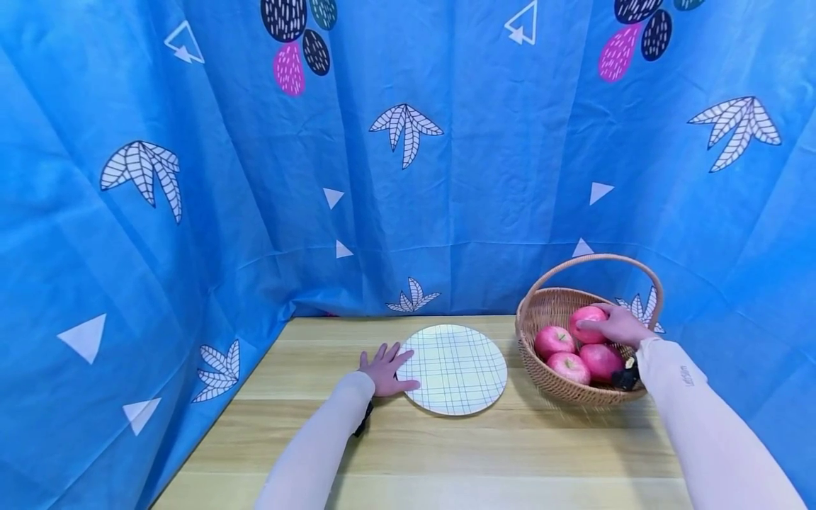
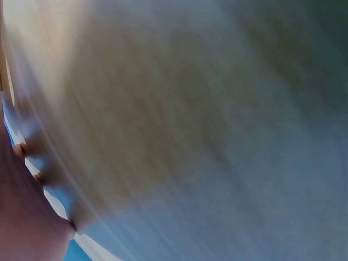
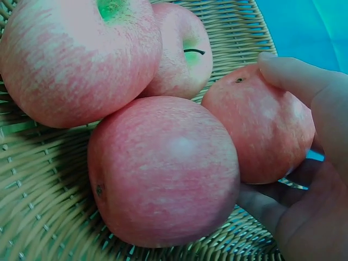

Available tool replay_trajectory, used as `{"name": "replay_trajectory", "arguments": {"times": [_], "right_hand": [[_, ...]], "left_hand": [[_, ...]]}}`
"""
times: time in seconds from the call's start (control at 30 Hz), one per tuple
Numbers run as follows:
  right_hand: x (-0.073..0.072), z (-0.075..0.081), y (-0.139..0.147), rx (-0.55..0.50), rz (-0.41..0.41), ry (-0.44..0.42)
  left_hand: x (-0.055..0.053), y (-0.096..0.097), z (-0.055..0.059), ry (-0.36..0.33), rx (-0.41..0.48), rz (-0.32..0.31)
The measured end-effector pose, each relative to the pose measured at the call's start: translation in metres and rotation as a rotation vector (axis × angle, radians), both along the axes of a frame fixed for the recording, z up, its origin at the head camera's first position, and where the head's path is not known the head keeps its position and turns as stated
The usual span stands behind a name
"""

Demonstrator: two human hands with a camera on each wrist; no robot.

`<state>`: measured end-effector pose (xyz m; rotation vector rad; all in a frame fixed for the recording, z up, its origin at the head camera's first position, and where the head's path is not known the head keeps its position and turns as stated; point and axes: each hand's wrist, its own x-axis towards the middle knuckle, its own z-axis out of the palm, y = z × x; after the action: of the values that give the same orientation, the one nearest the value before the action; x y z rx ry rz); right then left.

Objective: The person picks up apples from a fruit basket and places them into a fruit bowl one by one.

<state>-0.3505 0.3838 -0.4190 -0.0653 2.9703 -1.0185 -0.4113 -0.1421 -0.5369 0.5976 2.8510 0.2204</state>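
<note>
My right hand (image 1: 620, 326) reaches into a wicker basket (image 1: 542, 379) on the right and grips a red apple (image 1: 584, 323). In the right wrist view, the thumb lies over the top of this apple (image 3: 260, 128) while the other fingers curl beneath it. Three more apples sit beside it, the nearest one a red apple (image 3: 166, 171). My left hand (image 1: 384, 372) has its fingers spread and rests at the left edge of a round white plate (image 1: 455, 368) with a grid pattern. The left wrist view is mostly a blurred close surface, with part of the hand (image 2: 27, 212) at its left.
The basket's tall arched handle (image 1: 589, 258) rises over the apples. A wooden table (image 1: 446, 453) carries the plate and basket. Blue patterned cloth (image 1: 408, 212) hangs behind and along both sides. A small black device (image 1: 627, 375) is at the right wrist.
</note>
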Motion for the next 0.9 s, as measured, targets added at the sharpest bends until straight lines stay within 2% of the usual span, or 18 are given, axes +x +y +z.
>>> {"name": "replay_trajectory", "arguments": {"times": [0.07, 0.2, 0.3, 0.67, 0.9], "right_hand": [[0.002, 0.002, -0.001, -0.005, 0.007, -0.002], [0.005, 0.005, -0.001, 0.018, 0.008, -0.009], [0.007, 0.009, -0.001, 0.033, 0.012, -0.018], [0.012, 0.015, -0.002, 0.035, 0.06, 0.022], [0.015, 0.02, -0.003, 0.038, 0.055, 0.044]], "left_hand": [[0.003, 0.0, 0.004, 0.007, 0.003, -0.008], [0.014, 0.001, 0.018, 0.001, 0.01, -0.024], [0.018, 0.001, 0.023, 0.006, 0.019, -0.033], [0.001, -0.001, 0.002, -0.007, 0.003, -0.006], [-0.003, 0.0, -0.001, -0.004, -0.005, 0.0]]}}
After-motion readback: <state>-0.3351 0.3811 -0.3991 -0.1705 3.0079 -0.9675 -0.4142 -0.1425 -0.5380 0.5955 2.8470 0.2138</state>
